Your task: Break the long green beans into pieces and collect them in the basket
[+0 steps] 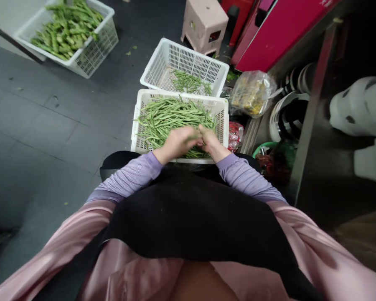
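Observation:
Long green beans (175, 113) lie heaped in a white slotted plastic basket (223, 125) in front of my lap. Over the near side of the heap, my left hand (179, 140) and my right hand (210, 141) meet, their fingers curled and closed. Between the fingertips shows a bit of green, which looks like a green bean; motion blurs it, and its number cannot be made out. A second white basket (158, 62) stands just beyond, with a smaller bunch of cut green beans (188, 81) on its floor.
At the far left stands another white basket (95, 50) of thicker green vegetables (65, 31). A pink plastic stool (208, 19) is behind the middle basket. To the right are a clear bag of yellow pieces (253, 94), a bag of red items (235, 134) and a metal shelf (313, 104).

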A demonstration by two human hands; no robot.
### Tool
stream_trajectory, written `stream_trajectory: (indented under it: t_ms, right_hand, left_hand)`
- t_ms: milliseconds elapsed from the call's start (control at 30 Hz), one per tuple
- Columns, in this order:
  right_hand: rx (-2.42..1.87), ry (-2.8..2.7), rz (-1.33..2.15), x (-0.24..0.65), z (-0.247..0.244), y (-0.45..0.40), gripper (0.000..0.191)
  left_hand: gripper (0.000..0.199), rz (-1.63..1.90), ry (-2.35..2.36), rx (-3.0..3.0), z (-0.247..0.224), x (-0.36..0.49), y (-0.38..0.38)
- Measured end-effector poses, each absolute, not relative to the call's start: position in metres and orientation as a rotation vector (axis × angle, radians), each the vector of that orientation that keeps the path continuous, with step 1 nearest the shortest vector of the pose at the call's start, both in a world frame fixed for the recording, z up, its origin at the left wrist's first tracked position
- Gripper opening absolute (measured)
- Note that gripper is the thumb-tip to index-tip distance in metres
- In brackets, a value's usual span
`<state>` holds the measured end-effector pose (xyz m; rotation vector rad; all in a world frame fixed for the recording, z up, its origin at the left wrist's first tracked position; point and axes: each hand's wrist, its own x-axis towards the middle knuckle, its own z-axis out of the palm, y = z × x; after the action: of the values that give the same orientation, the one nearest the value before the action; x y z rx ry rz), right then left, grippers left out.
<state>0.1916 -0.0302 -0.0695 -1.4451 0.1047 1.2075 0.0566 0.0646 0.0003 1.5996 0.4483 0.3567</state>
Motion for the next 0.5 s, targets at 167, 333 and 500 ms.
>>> stream_trajectory:
  t_ms: [167, 333, 500]
  right_hand:
    - [-1.479, 0.097, 1.219, 0.200, -0.073, -0.031, 0.043]
    - [-1.230, -0.115, 1.790, 0.187, -0.047, -0.041, 0.046]
    - [-1.211, -0.122, 1.672, 0.183, -0.042, -0.038, 0.051]
  left_hand:
    - [0.031, 0.266, 0.325, 1.586, -0.005, 0.056, 0.042]
    - [0.039, 0.171, 0.601, 1.110, -0.028, 0.068, 0.089]
    - [0.032, 0.193, 0.669, 1.013, -0.027, 0.069, 0.104]
